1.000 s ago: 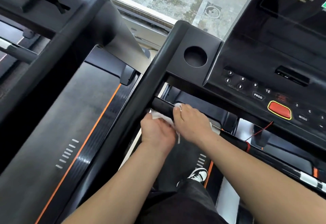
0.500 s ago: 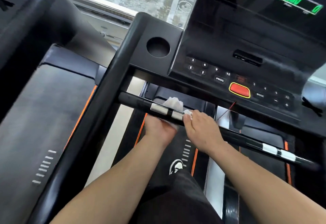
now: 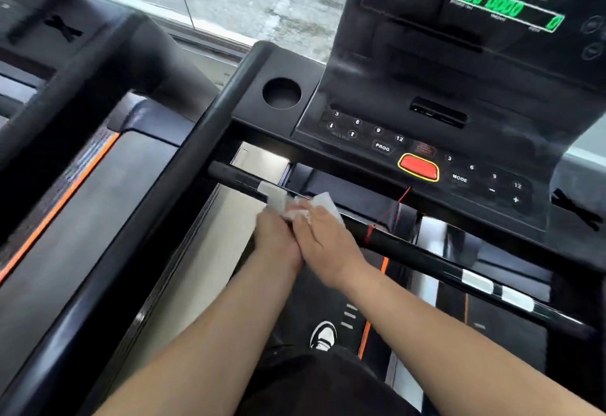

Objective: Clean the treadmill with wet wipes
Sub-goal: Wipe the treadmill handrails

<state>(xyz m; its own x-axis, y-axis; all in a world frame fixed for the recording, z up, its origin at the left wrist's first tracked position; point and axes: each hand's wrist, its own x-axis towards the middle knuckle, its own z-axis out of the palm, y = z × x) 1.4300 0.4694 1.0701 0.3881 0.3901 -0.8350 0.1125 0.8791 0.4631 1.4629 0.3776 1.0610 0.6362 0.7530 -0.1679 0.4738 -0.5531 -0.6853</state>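
The black treadmill's front crossbar [image 3: 410,247] runs from centre left to lower right below the console [image 3: 426,140]. A white wet wipe [image 3: 323,203] is bunched around the bar near its left end, beside a silver grip pad [image 3: 272,194]. My left hand [image 3: 273,238] comes up from below the bar, and its fingers curl round the wipe and bar. Pressed against it on the right, my right hand [image 3: 328,242] lies over the bar with its fingers curled on the wipe. The fingertips of both hands are partly hidden.
Two more silver pads [image 3: 492,288] sit on the bar's right part. The console has a red stop button [image 3: 418,166], a cup hole [image 3: 282,92] and a lit green display [image 3: 505,2]. A second treadmill [image 3: 82,186] stands at left. My shoe [image 3: 324,337] is on the belt.
My view has swung and tilted up toward the console. Both hands with the wipe moved right along the crossbar from its left end, then drew closer together over the pads.
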